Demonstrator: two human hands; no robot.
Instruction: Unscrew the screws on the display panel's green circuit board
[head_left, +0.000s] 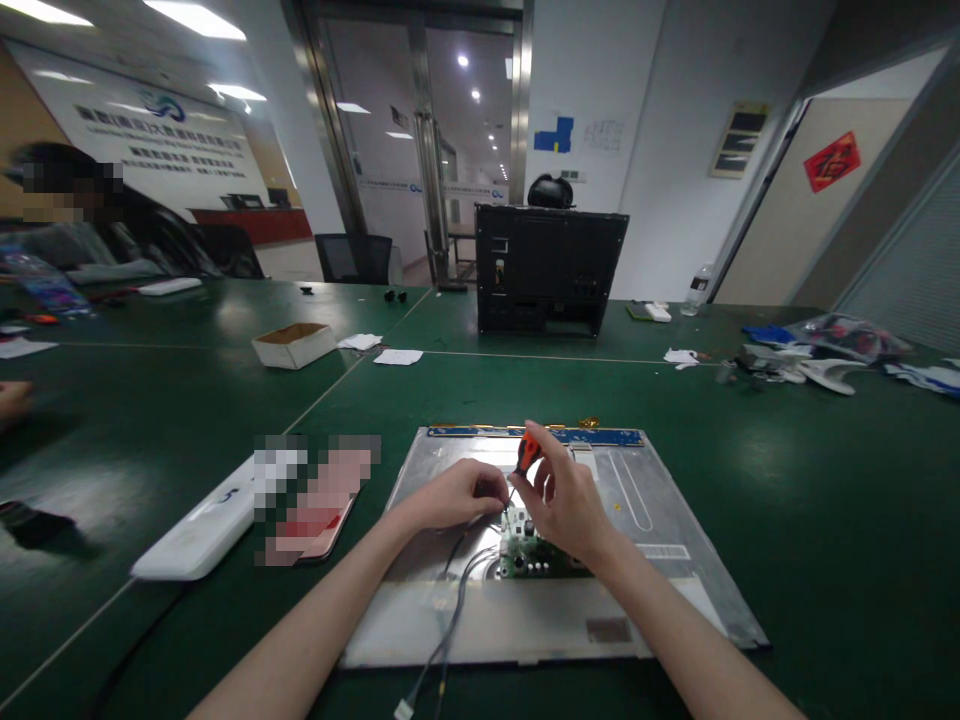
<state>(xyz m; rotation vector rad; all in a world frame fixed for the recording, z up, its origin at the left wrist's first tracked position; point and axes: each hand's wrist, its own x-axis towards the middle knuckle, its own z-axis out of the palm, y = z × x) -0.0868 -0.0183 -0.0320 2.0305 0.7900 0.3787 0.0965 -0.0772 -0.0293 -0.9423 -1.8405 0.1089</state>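
Head view: looking down and forward along a green table [787,500], both forearms reaching in from the bottom edge.
Cables: grey and black leads [450,610] trail off the near edge of the panel toward the camera, one ending in a small white plug.
Panel: a flat metal screen back [660,590] lies face down on the table, so its rear side and electronics face up for the hands.
Board: a small green circuit board [521,550] sits on the panel's middle, right under the hands.
Left hand: hand [454,495] hovers above the board's upper left, fingers curled in tight, pinching at something small beside the tool tip; what it grips is too small to tell.
Right hand: hand [562,500] is closed around the screwdriver [527,455], orange handle up, shaft angled down at the board, a grip that suits twisting.
Left of panel: a white box [202,530] and a blurred-out item lie near, out of the way.
Mid table: open cardboard box [294,344], paper scraps beside it.
Far: a black chassis [550,268] stands upright; clutter on the right; another person sits at far left.
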